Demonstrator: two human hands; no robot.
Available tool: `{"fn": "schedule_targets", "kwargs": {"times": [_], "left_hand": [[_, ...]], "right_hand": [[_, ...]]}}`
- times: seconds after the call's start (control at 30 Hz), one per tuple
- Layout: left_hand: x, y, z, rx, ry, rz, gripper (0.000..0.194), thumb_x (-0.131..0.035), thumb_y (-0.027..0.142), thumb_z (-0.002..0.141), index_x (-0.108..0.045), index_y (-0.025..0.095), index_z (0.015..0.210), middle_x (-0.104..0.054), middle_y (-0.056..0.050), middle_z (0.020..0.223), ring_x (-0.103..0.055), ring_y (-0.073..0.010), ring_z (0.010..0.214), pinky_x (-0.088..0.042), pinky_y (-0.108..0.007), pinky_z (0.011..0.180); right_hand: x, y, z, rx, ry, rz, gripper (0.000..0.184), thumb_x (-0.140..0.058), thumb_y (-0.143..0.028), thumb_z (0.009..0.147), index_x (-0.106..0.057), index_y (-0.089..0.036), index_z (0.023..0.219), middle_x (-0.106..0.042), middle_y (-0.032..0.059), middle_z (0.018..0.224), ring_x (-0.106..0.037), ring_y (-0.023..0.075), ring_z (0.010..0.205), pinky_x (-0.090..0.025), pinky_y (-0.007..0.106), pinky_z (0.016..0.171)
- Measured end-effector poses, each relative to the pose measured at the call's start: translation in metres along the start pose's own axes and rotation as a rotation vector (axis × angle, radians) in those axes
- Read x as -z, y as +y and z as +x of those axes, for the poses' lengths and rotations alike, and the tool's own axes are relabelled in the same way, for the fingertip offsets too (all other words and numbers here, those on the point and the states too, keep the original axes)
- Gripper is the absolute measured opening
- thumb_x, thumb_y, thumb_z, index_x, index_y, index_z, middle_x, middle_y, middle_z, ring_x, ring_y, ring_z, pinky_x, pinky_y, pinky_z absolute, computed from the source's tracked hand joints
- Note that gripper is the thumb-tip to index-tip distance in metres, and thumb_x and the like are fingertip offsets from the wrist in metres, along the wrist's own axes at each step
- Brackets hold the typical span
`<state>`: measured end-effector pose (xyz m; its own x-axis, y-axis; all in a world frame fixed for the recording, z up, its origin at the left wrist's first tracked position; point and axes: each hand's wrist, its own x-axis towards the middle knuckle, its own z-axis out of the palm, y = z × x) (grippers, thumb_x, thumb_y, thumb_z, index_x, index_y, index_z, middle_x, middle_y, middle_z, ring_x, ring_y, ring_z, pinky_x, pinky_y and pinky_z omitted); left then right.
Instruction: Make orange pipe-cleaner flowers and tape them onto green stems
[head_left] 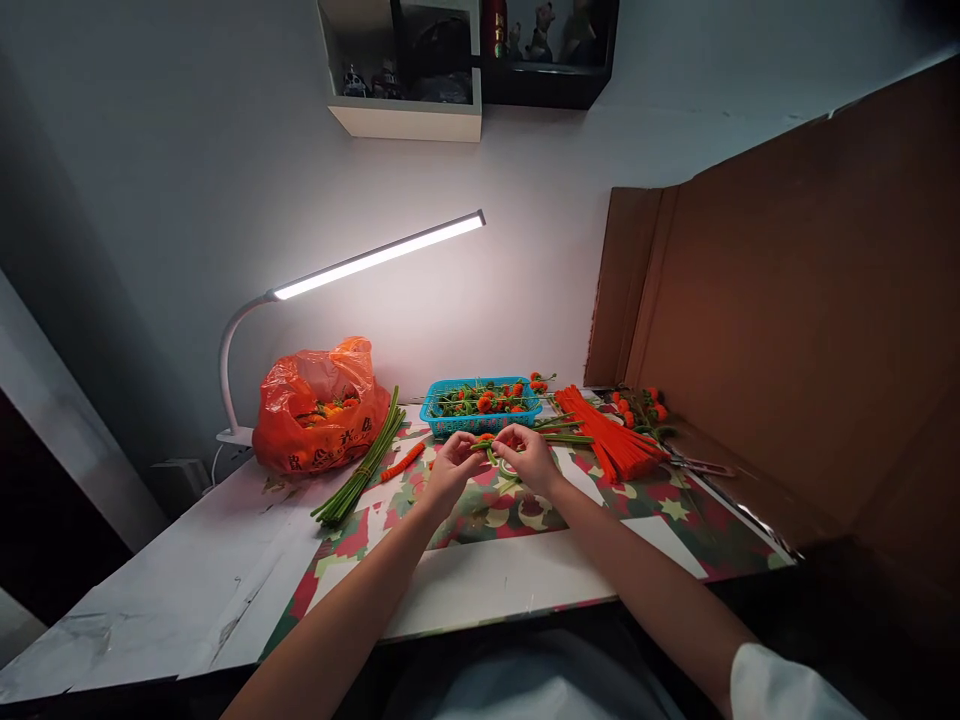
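Observation:
Over the middle of the table, my left hand [454,466] and my right hand [529,460] meet with fingertips pinched on a small green and orange pipe-cleaner flower [486,446]. Its details are partly covered by my fingers. Left of my hands lies a short coiled orange pipe-cleaner piece [403,463], and farther left a bundle of long green pipe cleaners [363,466]. A fanned bundle of orange pipe cleaners [611,440] is spread to the right. Just behind my hands stands a blue basket [442,424] with several orange flowers and green stems in it.
An orange plastic bag [319,425] with flowers inside stands beside a lit desk lamp [382,255]. More orange flowers [649,405] and scissors [705,467] lie at the right, by a tall cardboard panel [780,300]. Shelves [409,122] hang on the wall above.

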<state>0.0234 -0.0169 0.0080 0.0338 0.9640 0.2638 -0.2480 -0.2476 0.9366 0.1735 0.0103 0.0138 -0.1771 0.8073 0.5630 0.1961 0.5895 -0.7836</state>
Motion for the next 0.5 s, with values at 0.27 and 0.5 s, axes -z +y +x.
{"fn": "schedule_targets", "kwargs": {"times": [0.27, 0.5], "left_hand": [[-0.0007, -0.0002, 0.0007, -0.024, -0.014, 0.031, 0.039, -0.079, 0.037, 0.056, -0.051, 0.018, 0.077, -0.063, 0.001, 0.073, -0.060, -0.0124, 0.066, -0.054, -0.029, 0.066], [-0.0010, 0.0009, -0.0008, 0.004, -0.013, 0.113, 0.036, -0.070, 0.046, 0.064, -0.054, 0.018, 0.080, -0.056, 0.004, 0.066, -0.057, -0.0104, 0.060, -0.054, -0.028, 0.064]], "right_hand": [[0.0004, 0.0002, -0.0001, 0.120, -0.027, -0.080, 0.011, -0.058, -0.020, 0.075, -0.063, -0.020, 0.085, -0.060, 0.0003, 0.074, -0.054, 0.0152, 0.073, -0.043, 0.028, 0.068], [0.0034, -0.0058, -0.0006, 0.198, -0.187, -0.088, 0.024, -0.053, -0.016, 0.079, -0.064, -0.021, 0.099, -0.053, 0.0013, 0.082, -0.051, 0.0151, 0.080, -0.044, 0.029, 0.073]]}}
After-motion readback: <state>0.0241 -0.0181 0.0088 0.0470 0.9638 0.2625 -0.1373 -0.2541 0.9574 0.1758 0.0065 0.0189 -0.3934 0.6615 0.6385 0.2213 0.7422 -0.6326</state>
